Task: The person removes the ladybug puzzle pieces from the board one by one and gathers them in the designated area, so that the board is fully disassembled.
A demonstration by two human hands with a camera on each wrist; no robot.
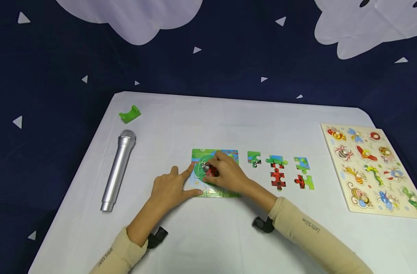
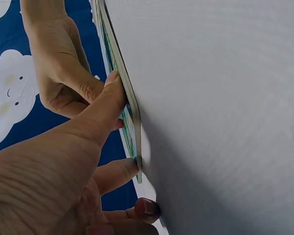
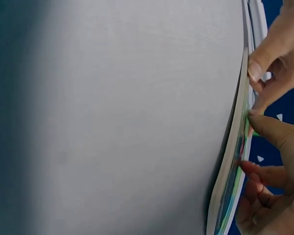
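A small jigsaw board (image 1: pixel 222 193) with a ladybird picture on green and blue lies near the table's middle. My left hand (image 1: pixel 168 190) rests at its left side, index finger and thumb spread and touching the board's edge. Over the board's centre, my right hand (image 1: pixel 233 176) pinches a red-and-black puzzle piece (image 1: pixel 212 171) between thumb and fingers; part of it is hidden by them. In the left wrist view, the board's edge (image 2: pixel 132 105) appears side-on beneath the left fingertips. The right wrist view has the right thumb and a finger close on the board's top face.
Several loose puzzle pieces (image 1: pixel 278 179) lie right of the board. A wooden insect peg puzzle (image 1: pixel 369 171) sits at the far right. On the left are a silver microphone (image 1: pixel 118 171) and a green curved block (image 1: pixel 130 114). The white table (image 1: pixel 194 121) backs onto a dark blue cloth.
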